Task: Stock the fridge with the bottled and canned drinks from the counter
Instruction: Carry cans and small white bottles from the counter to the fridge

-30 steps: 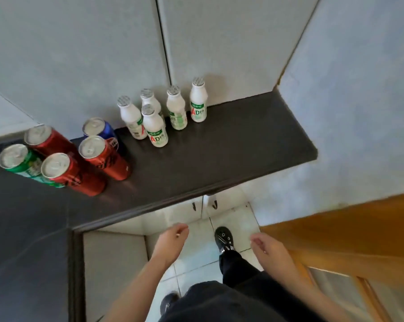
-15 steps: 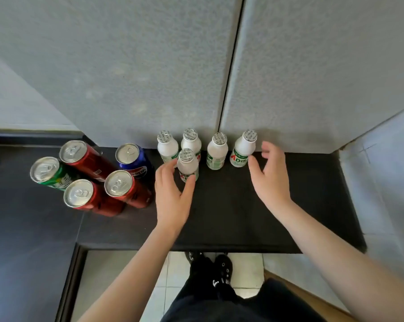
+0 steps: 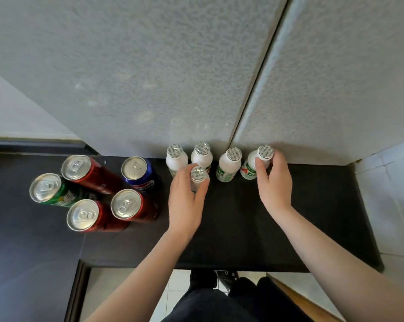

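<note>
Several small white bottles with foil caps stand at the back of the dark counter (image 3: pixel 231 228). My left hand (image 3: pixel 184 201) wraps around the front bottle (image 3: pixel 198 175). My right hand (image 3: pixel 274 182) grips the rightmost bottle (image 3: pixel 263 154) near its neck. Two more bottles (image 3: pixel 176 158) (image 3: pixel 202 154) stand behind the front one, and another bottle (image 3: pixel 230 163) stands between my hands. To the left stand three red cans (image 3: pixel 126 204), a green can (image 3: pixel 46 188) and a blue can (image 3: pixel 136 169), all upright.
Grey cabinet doors (image 3: pixel 150 77) rise just behind the bottles. A white tiled wall (image 3: pixel 389 194) bounds the counter on the right. The counter's front edge runs below my forearms, with the tiled floor and my shoes (image 3: pixel 219 277) beneath. A wooden edge (image 3: pixel 301 298) shows at the bottom right.
Both hands rose from below the counter and reached the bottles. The left hand closed around the front bottle and the right hand closed on the rightmost bottle.
</note>
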Tool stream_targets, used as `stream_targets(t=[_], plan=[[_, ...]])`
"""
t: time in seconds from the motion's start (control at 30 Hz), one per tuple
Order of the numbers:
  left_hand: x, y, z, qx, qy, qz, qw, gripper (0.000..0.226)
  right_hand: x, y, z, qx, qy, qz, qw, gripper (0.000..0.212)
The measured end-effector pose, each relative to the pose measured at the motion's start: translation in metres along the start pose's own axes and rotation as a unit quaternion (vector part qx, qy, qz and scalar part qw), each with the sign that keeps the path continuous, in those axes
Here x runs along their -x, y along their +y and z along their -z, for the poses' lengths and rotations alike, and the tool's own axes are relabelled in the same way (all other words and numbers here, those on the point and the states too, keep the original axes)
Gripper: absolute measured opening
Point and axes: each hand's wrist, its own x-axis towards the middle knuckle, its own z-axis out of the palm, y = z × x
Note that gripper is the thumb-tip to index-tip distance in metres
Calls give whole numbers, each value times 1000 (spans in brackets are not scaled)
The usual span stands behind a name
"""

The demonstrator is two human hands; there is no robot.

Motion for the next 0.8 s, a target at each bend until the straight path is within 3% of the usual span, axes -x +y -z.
stream_targets(t=[0.1, 0.23, 0.47, 0.63, 0.8], plan=[[7, -2, 6, 10, 7, 14, 1000, 26, 1, 2, 6, -3, -11, 8, 1000, 28], [25, 2, 14, 8, 31, 27, 999, 35, 17, 0, 19, -84, -28, 8, 996, 26], [91, 12, 28, 20, 85, 98, 991, 28, 77, -4, 46, -183, -58, 22, 981, 20], [165, 11, 30, 25, 181, 159, 970, 26, 104, -10, 47, -193, -178, 67, 963, 20], [269, 9, 26, 18, 297, 240, 924, 28, 149, -20, 33, -207, -301, 139, 920, 16]])
